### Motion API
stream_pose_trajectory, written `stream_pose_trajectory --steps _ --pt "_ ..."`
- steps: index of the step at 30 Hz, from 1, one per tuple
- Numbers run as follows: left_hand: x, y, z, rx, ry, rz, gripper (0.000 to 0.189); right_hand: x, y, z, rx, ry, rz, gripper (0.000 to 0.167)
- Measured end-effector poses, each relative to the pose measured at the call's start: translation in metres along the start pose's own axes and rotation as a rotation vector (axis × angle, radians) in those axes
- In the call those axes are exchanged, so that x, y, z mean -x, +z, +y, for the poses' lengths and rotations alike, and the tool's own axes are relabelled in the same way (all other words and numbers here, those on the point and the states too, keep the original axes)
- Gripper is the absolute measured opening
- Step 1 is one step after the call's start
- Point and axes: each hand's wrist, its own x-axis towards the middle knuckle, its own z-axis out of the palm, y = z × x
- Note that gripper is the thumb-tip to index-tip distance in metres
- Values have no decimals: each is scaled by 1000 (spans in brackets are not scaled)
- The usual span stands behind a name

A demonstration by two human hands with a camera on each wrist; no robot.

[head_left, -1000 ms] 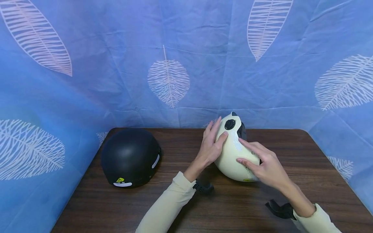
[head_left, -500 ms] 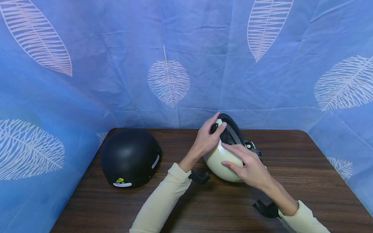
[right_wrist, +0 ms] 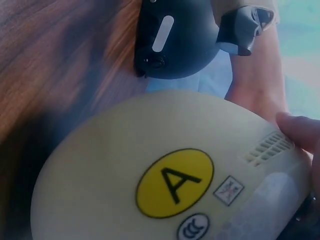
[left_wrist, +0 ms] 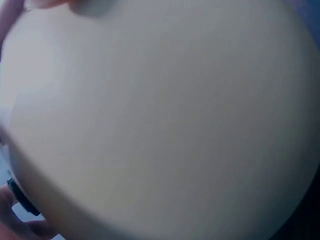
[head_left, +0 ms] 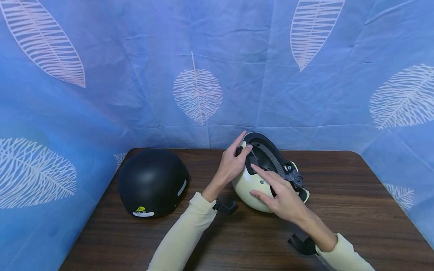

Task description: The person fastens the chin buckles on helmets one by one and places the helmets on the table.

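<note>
A cream helmet (head_left: pixel 251 188) lies tilted on the table in the head view, its black-lined opening (head_left: pixel 271 158) turned up and to the right. At its upper left rim my left hand (head_left: pixel 230 163) grips, thumb over the edge and fingers along the outside. My right hand (head_left: pixel 286 199) holds the lower right side, thumb on the shell and forefinger at the rim; its other fingers are mostly hidden. The cream shell (left_wrist: pixel 165 120) fills the left wrist view. A yellow oval sticker (right_wrist: pixel 175 182) marked A shows on it in the right wrist view.
To the left a black helmet (head_left: pixel 152 180) sits dome up on the dark wooden table (head_left: pixel 112 241). A blue cloth (head_left: pixel 237 94) with white leaf prints hangs behind the table and at its sides.
Both hands have turned the cream helmet, and it has shifted a little left. Its opening and black lining, mostly hidden a second ago, now show. The black helmet stays in place.
</note>
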Motion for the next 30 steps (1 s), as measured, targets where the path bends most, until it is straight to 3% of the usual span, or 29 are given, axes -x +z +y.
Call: stream_pose_trajectory --steps 4,10,17,23,30 --pt "2 -2 -7 -3 2 25 51 1 1 -1 41 32 -48 78" --pt "5 -7 -18 20 4 78 48 2 -5 0 1 47 -117 65" --pt "6 -12 -29 61 7 65 47 6 -31 16 17 110 8 57" --pt "4 -17 -36 73 35 70 49 10 -55 42 -91 211 100 47" --pt "5 -23 -45 118 41 89 51 17 -64 76 -189 386 82 39"
